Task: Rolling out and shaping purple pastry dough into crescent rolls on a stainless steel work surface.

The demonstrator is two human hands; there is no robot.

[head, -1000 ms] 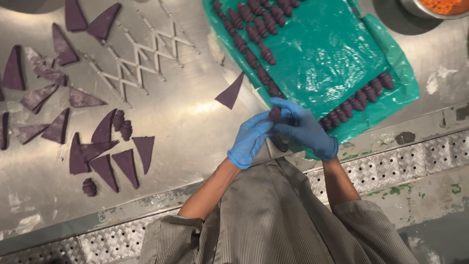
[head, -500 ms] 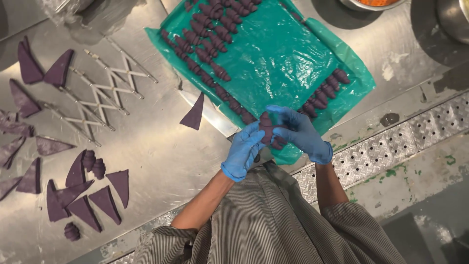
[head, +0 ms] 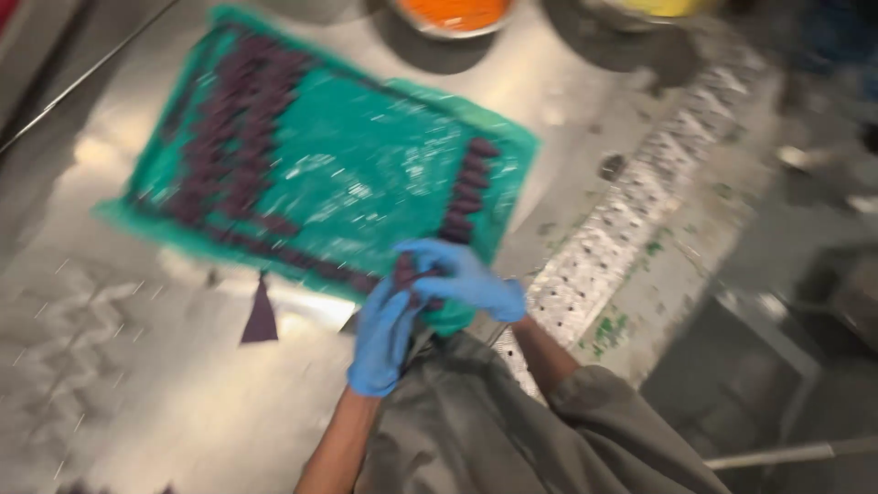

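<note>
While the view is blurred, both of the person's hands, in blue gloves, meet at the near edge of a green plastic sheet [head: 366,183] spread on the steel worktop [head: 165,402]. The right hand [head: 462,279] curls its fingers [head: 430,252] over a small dark purple piece [head: 405,273], and the left hand [head: 382,334] comes up from below with its fingers pressed against the same piece. So each grip is closed on that piece, which sits between the 2 gloves just over the sheet's near edge; its exact shape I cannot tell through the blur.

On the sheet lie more dark purple pieces: a short row [head: 468,187] running away from the right hand, a long row [head: 283,252] along the near edge, and a thick cluster [head: 229,119] at the far left. A flat purple triangle [head: 261,316] lies alone on the bare worktop, just off the sheet's near edge and to the left of the left hand.

At the far side of the worktop stands a bowl of orange filling [head: 455,14], partly cut off by the frame. To the right, a perforated metal strip [head: 622,229] runs along the worktop's edge. The person's grey-green shirt [head: 512,430] fills the bottom of the view.
</note>
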